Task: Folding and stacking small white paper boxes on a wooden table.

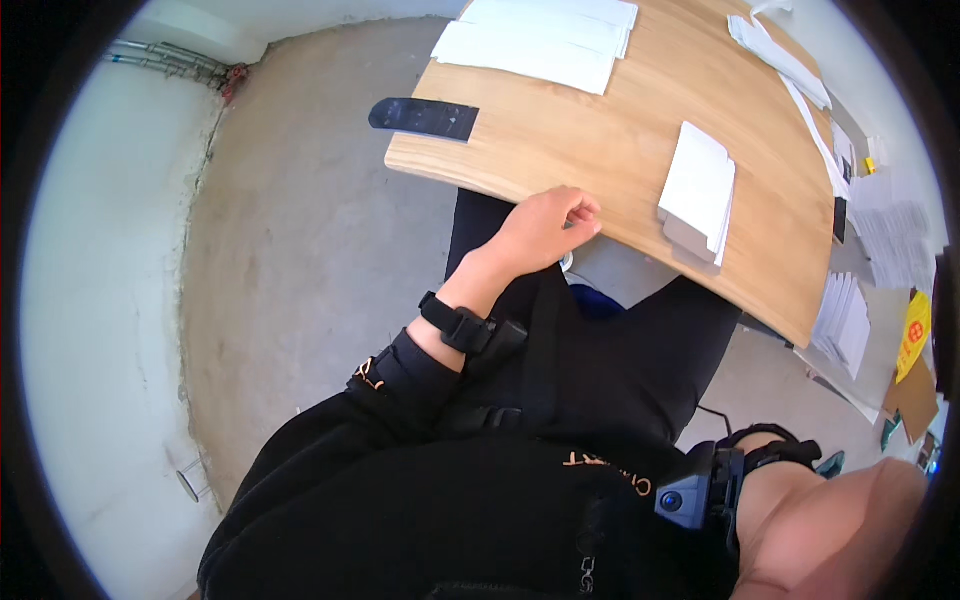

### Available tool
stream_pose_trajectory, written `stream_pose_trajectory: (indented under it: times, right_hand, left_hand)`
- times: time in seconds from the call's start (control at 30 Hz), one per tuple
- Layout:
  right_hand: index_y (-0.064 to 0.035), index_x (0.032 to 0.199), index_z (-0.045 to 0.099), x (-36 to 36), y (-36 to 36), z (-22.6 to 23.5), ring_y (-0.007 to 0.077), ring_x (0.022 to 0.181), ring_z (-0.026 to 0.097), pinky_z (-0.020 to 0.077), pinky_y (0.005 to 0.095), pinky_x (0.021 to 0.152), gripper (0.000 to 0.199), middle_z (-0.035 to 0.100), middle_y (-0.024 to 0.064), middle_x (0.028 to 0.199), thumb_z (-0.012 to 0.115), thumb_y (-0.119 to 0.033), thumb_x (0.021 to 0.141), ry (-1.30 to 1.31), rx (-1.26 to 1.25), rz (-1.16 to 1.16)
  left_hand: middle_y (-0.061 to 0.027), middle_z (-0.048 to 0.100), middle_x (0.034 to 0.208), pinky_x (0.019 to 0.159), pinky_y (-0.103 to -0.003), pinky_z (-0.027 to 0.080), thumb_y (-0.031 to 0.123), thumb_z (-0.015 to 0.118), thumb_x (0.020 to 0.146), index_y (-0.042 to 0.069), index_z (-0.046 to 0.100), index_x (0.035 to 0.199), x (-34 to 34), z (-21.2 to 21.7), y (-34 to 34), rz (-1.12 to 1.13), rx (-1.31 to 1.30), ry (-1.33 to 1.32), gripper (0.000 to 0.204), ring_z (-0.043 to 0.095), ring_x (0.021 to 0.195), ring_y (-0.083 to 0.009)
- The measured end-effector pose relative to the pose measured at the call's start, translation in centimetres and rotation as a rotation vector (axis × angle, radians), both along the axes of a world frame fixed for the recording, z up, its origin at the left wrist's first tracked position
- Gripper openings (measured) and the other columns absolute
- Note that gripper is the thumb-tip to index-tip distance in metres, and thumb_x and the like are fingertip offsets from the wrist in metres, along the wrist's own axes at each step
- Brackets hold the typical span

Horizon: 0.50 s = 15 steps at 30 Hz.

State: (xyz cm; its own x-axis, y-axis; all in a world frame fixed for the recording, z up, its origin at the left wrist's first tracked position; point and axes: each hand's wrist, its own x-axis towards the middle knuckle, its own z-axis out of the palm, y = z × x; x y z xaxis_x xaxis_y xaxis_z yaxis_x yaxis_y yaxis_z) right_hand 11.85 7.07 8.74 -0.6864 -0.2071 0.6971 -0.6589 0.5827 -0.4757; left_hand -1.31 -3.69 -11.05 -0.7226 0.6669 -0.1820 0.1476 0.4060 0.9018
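Observation:
My left hand (pixel 548 232) rests at the near edge of the wooden table (pixel 580 140), its fingers loosely curled in with nothing showing in them. A black strap holds a small device on that wrist. To its right lies a small stack of white paper pieces (pixel 697 185), with a grey-brown piece under its near end. Up close at the lower right is my right hand (pixel 850 525), raised off the table, with a strapped-on camera (pixel 690 495) at its wrist. Its fingers cannot be made out.
A dark flat strip (pixel 425 118) juts past the table's left edge. Large white sheets (pixel 540 40) lie at the far side. White paper strips (pixel 785 62) run along the far right. Beyond the right edge are paper stacks (pixel 890 225), a yellow packet (pixel 914 335) and brown cardboard (pixel 912 405).

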Motion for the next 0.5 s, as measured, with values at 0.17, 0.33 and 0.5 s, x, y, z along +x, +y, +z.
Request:
stream_pose_trajectory:
  times: [0.17,0.33,0.5]
  right_hand:
    - [-0.0003,0.08,0.059,-0.47,0.66,-0.25,0.0215,0.07,0.058,0.0507,0.033,0.07,0.012,0.06,0.0104,0.077,0.059,-0.001,0.069,-0.022,0.006,-0.002]
    - [-0.0004,0.08,0.059,-0.44,0.78,0.08,0.0213,0.069,0.058,0.0509,0.0329,0.07,0.011,0.06,0.0102,0.076,0.059,-0.001,0.069,-0.01,0.035,0.006]
    - [-0.0005,0.079,0.059,-0.16,1.12,0.2,0.0212,0.068,0.058,0.051,0.0327,0.069,0.011,0.06,0.01,0.076,0.059,-0.002,0.068,0.008,0.052,0.019]
  left_hand:
    - [-0.0103,0.068,0.095,0.082,-0.03,0.05,0.017,0.064,0.091,-0.002,0.062,0.106,-0.2,0.09,-0.25,0.012,-0.016,0.012,0.025,0.064,0.091,-0.0174]
    - [-0.0102,0.068,0.096,0.082,-0.03,0.05,0.017,0.064,0.091,-0.002,0.061,0.106,-0.31,-0.05,0.31,0.004,-0.016,-0.008,0.025,0.064,0.091,-0.0171]
    - [-0.0102,0.067,0.096,0.082,-0.03,0.05,0.017,0.064,0.09,-0.002,0.061,0.107,-0.29,-0.01,-0.03,0.013,-0.018,-0.011,0.025,0.064,0.092,-0.0171]
